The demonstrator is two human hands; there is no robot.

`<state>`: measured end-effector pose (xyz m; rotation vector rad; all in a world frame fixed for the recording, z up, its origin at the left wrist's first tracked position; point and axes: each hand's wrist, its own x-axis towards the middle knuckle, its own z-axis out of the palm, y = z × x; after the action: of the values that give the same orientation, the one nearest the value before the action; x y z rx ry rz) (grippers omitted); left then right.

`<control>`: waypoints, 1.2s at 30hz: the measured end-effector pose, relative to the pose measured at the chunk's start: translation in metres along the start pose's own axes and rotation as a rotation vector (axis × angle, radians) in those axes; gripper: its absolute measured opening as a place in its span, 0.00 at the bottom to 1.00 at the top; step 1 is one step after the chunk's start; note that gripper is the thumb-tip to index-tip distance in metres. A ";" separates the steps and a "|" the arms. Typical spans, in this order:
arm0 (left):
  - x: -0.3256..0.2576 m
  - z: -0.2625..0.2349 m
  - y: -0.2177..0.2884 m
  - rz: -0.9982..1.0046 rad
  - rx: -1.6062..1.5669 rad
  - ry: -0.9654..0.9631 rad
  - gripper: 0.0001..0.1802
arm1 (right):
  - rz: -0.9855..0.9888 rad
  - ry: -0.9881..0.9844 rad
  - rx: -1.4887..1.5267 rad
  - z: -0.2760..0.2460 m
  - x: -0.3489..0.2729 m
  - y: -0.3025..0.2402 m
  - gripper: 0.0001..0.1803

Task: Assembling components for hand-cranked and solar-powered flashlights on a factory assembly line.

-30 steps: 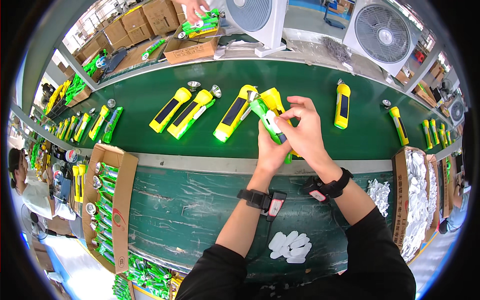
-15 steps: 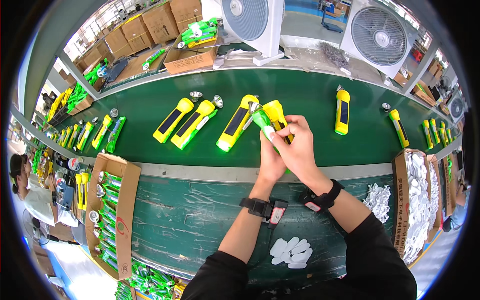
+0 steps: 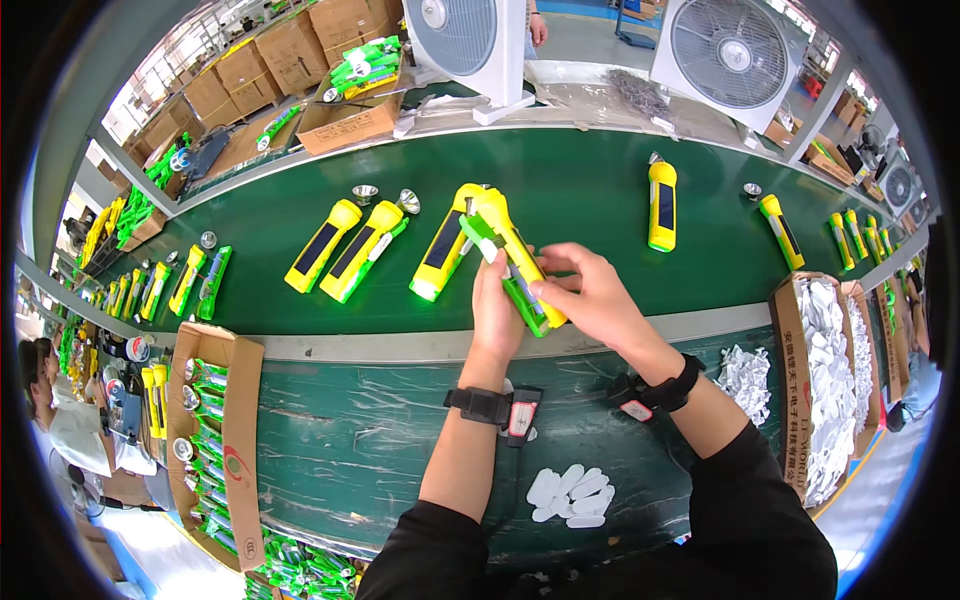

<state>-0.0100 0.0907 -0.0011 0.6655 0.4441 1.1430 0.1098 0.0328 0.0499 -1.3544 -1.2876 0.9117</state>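
My left hand [image 3: 497, 315] is closed around a yellow-and-green flashlight [image 3: 516, 250], which tilts up and to the left above the near edge of the belt. Its yellow shell lies against a green half, and the two look slightly apart at the head. On the lower right side of the flashlight, my right hand [image 3: 597, 300] has thumb and fingers pressed on the yellow shell. Behind its head lies another yellow flashlight [image 3: 443, 248] with a dark panel, partly covered. Two more flashlights [image 3: 322, 240] [image 3: 366, 250] with loose reflectors rest farther left on the belt.
The green conveyor belt [image 3: 590, 190] carries more flashlights, including a yellow one [image 3: 661, 205] on the right. Nearer me are small white plastic pieces [image 3: 572, 496]. A carton of green parts [image 3: 247, 440] stands left, and a carton of white pieces [image 3: 795, 390] right. White fans [image 3: 735, 55] stand beyond.
The green half has swung down and left, and the yellow shell now lies along it in view. My right hand has shifted to the shell's lower part. The view has moved slightly right.
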 end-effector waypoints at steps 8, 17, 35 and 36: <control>-0.003 0.005 -0.010 0.047 0.008 -0.027 0.24 | -0.114 0.068 -0.148 0.002 -0.014 0.002 0.21; -0.007 0.004 -0.009 0.055 -0.030 -0.083 0.26 | -0.161 0.104 -0.185 0.002 -0.013 0.006 0.15; -0.022 0.015 0.004 -0.295 0.193 -0.426 0.16 | 0.141 0.060 0.327 -0.021 0.001 -0.012 0.22; -0.022 0.013 0.005 -0.284 0.188 -0.442 0.20 | 0.137 0.063 0.326 -0.024 0.003 -0.009 0.22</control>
<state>-0.0128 0.0681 0.0112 0.9600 0.2573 0.6642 0.1317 0.0311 0.0642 -1.2126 -0.9577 1.1110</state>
